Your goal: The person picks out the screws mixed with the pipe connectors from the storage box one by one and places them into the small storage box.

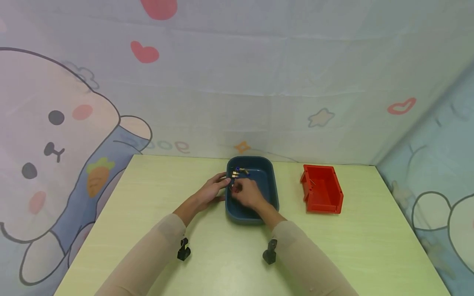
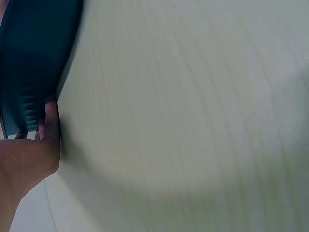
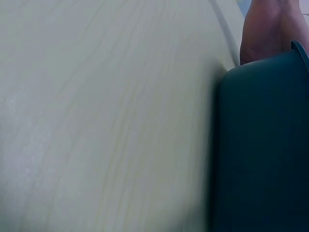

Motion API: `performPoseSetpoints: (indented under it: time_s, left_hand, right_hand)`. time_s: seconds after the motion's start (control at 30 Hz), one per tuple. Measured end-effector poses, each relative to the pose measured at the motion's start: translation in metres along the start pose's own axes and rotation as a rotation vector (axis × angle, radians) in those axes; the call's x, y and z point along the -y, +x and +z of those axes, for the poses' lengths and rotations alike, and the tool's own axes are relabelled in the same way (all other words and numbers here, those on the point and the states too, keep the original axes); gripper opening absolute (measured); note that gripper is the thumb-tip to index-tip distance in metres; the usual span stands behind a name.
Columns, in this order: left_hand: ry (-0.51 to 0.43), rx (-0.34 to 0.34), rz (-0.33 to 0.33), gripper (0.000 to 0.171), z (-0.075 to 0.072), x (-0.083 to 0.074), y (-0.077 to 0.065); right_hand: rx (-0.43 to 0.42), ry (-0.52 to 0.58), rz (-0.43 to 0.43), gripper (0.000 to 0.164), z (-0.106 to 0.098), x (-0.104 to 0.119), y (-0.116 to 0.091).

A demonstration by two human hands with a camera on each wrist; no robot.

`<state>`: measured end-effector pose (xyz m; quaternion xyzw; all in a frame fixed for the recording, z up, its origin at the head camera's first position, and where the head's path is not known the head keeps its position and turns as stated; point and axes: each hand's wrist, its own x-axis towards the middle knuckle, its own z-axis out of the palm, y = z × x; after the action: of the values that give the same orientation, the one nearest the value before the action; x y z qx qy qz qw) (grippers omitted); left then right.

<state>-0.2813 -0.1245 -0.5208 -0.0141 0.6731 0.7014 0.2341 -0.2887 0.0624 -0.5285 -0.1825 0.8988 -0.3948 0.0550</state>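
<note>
A dark blue plastic basin (image 1: 275, 187) sits at the middle of the table's far side. My left hand (image 1: 212, 191) grips its left wall, thumb over the rim and the other fingers against the outside. That same hand (image 2: 31, 152) shows at the left wrist view's lower left edge, against the ribbed wall. Inside the basin my right hand (image 1: 247, 193) has curled fingers low near the left wall; whether they pinch something is hidden. Several small brass fittings (image 1: 235, 175), some with blue parts, lie by its fingertips. The right wrist view mostly shows the basin's outer wall (image 3: 265, 145).
A red open-front parts bin (image 1: 325, 191) stands to the right of the basin, with a small thin piece (image 1: 312, 182) inside. Both stand on a pale wooden table (image 1: 166, 176). A printed cloth (image 1: 237, 82) hangs behind the table's far edge.
</note>
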Motion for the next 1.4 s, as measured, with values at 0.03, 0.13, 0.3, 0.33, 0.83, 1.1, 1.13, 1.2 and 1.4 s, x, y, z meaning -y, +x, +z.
performPoseSetpoints:
  time_s: [0.03,0.13,0.3,0.33,0.83,1.1,1.13,1.2,1.4]
  left_hand:
    - [-0.001,0.000,0.000,0.060,0.000,0.000,0.000]
    - [-0.001,0.001,-0.001,0.059,0.001,-0.001,0.000]
    - [0.003,0.004,-0.001,0.059,0.002,-0.001,-0.001]
    - [0.005,0.005,0.001,0.060,0.002,-0.001,-0.001]
    - [0.025,-0.009,-0.012,0.062,0.000,0.000,-0.001]
    - [0.047,-0.006,-0.020,0.063,0.001,-0.002,-0.001]
    - [0.048,-0.005,-0.022,0.063,0.001,-0.002,-0.001]
    - [0.050,-0.003,-0.023,0.063,0.001,-0.002,-0.001]
    - [0.049,-0.006,-0.022,0.063,0.000,-0.001,-0.001]
  right_hand:
    - [-0.002,0.004,0.000,0.014,0.000,0.000,0.000]
    - [-0.006,0.016,-0.001,0.013,0.000,-0.001,0.000]
    - [-0.005,0.022,-0.001,0.012,0.000,-0.002,-0.001]
    - [-0.005,0.022,-0.001,0.012,-0.001,-0.002,-0.001]
    - [-0.010,-0.006,-0.064,0.008,-0.019,0.002,-0.002]
    - [0.046,0.016,-0.154,0.002,-0.044,-0.002,-0.006]
    - [0.050,0.027,-0.160,0.002,-0.046,-0.003,-0.007]
    - [0.051,0.048,-0.168,0.003,-0.051,-0.004,-0.009]
    - [-0.001,0.103,-0.126,0.004,-0.059,-0.006,-0.015]
